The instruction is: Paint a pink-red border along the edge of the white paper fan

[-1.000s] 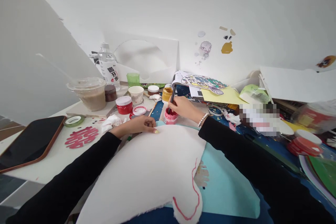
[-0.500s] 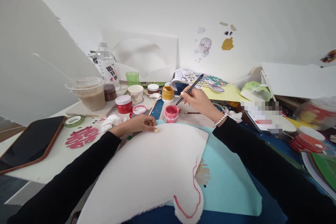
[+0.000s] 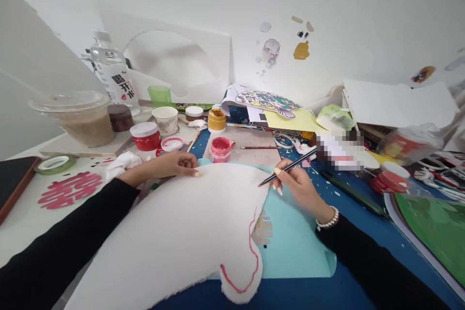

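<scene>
My right hand (image 3: 296, 185) grips a thin black paintbrush (image 3: 290, 165), its red tip at the right edge of a large white foam board (image 3: 174, 223) cut in a curved shape. A wavy red line (image 3: 255, 252) runs along the board's lower right lobe. My left hand (image 3: 178, 163) pinches the board's upper edge, thumb on top and fingers curled beyond it. Light blue paper (image 3: 294, 247) lies beneath the board. Behind it stands an uncapped jar of red paint (image 3: 221, 149).
At the back left are a plastic cup of brown drink (image 3: 85, 123), a water bottle (image 3: 113, 75), a lidded red jar (image 3: 145, 136) and a paper cup (image 3: 165, 121). A yellow paint jar (image 3: 217, 120) and a second brush (image 3: 259, 147) lie beyond the red paint. Green sheets (image 3: 432, 227) are stacked at right.
My right hand has moved the brush from the red paint jar down and right to the board's right edge. My left hand keeps its hold. The view has swung rightward.
</scene>
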The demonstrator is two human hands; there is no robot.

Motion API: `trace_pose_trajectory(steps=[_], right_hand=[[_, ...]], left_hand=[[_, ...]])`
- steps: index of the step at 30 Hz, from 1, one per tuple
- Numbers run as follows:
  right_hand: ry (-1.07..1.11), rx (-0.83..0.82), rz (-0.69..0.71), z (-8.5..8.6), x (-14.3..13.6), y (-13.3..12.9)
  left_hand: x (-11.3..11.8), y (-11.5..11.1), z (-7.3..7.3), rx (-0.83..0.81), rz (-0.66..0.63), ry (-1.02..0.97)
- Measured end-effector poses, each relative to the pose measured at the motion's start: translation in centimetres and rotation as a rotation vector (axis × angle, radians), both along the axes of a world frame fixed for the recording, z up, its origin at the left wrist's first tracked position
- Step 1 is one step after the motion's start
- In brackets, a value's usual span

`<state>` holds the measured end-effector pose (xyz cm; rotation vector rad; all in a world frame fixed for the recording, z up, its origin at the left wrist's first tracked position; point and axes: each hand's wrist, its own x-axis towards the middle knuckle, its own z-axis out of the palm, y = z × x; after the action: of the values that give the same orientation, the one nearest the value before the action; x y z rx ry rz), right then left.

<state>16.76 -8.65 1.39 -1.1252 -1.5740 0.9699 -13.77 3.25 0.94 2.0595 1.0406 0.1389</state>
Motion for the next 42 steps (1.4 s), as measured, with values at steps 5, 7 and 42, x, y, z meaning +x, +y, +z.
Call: trace_pose_trajectory(steps=[5, 7, 42], right_hand=[[0.028, -0.033, 0.081, -0.8, -0.4, 0.1], [-0.007, -0.049, 0.141, -0.8, -0.6, -0.2], [-0.261, 0.118, 0.163, -1.1, -1.1, -1.1]], left_hand=[[0.3, -0.5, 0.6, 0.007, -0.011, 0.012], [0.3, -0.7, 0.8, 0.016, -0.014, 0.023], [0.1, -0.2, 0.5, 0.094, -0.062, 0.12]])
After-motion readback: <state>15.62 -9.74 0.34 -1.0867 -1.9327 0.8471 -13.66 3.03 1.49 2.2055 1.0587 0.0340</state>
